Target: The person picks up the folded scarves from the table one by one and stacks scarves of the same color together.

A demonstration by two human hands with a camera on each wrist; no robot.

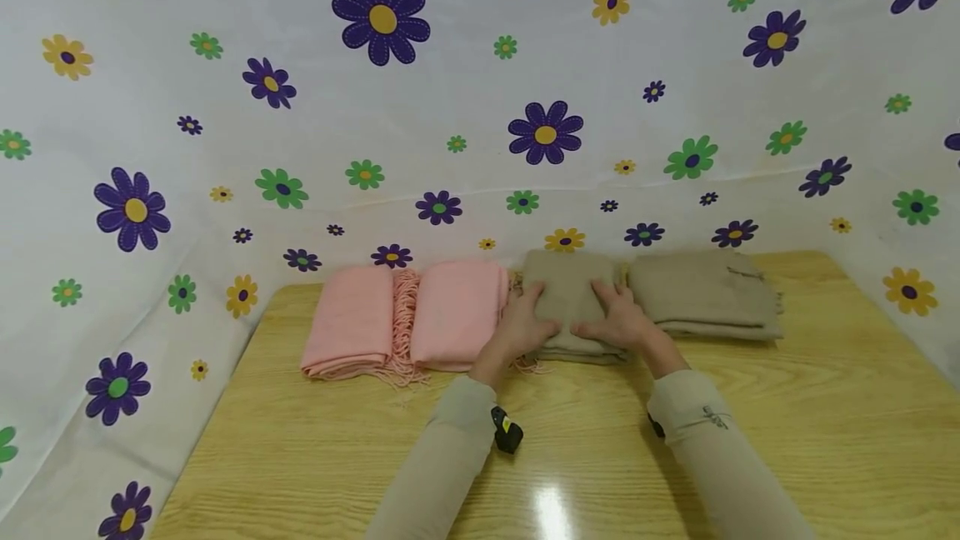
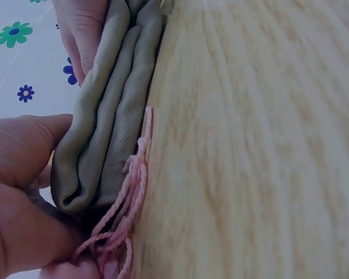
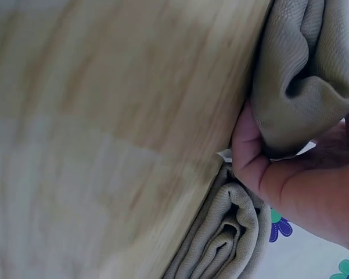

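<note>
A folded beige cloth (image 1: pixel 572 294) lies at the table's back, between two hands. The left hand (image 1: pixel 522 325) grips its left side; in the left wrist view the thumb of that hand (image 2: pixel 23 192) rests on the folded cloth (image 2: pixel 84 145), with fingers low beside it near pink fringe (image 2: pixel 130 192). The right hand (image 1: pixel 622 319) grips the right side; in the right wrist view, fingers of that hand (image 3: pixel 313 189) curl round the lower edge of the cloth (image 3: pixel 302 75). Some fingertips are hidden by the cloth.
Two folded pink cloths (image 1: pixel 352 315) (image 1: pixel 457 311) with fringe (image 1: pixel 405 323) lie to the left on the wooden table (image 1: pixel 585 457). Another folded beige cloth (image 1: pixel 697 294) lies close to the right hand. Behind stands a flowered white sheet (image 1: pixel 450 90).
</note>
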